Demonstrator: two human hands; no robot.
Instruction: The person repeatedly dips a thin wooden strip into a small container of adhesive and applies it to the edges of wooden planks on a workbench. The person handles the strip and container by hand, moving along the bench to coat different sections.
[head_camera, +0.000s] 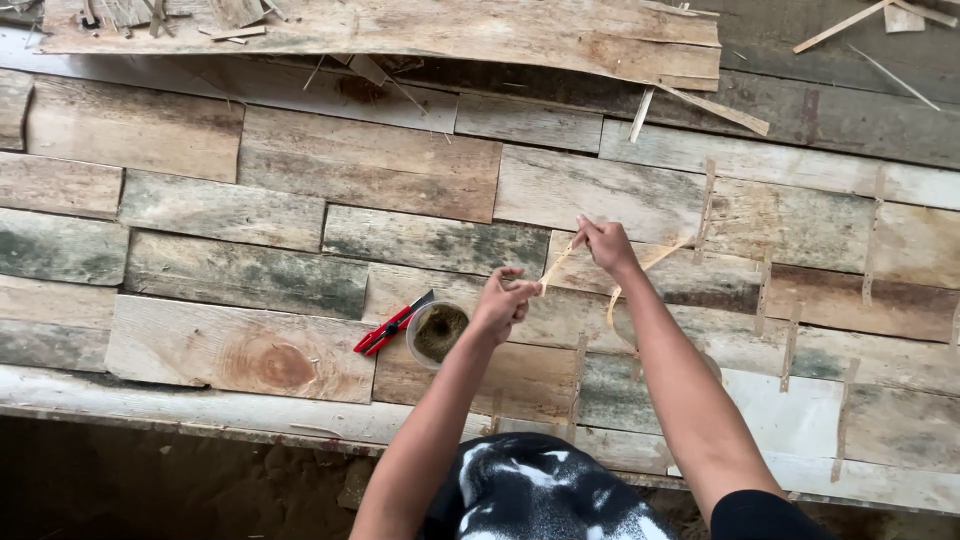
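Hands are working a thin pale strip (558, 262) over a bed of weathered boards (300, 180): the left hand (503, 303) is pinching its near end with fingers closed, and the right hand (605, 245) is gripping it a little farther off and to the right. Just left of the left hand a small round cup (437, 332) of dark paste is sitting on the boards, with a red cutter (392, 324) lying against its left side.

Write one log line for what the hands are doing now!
left hand: pinches strip end | right hand: pinches strip higher | beside: cup, red cutter
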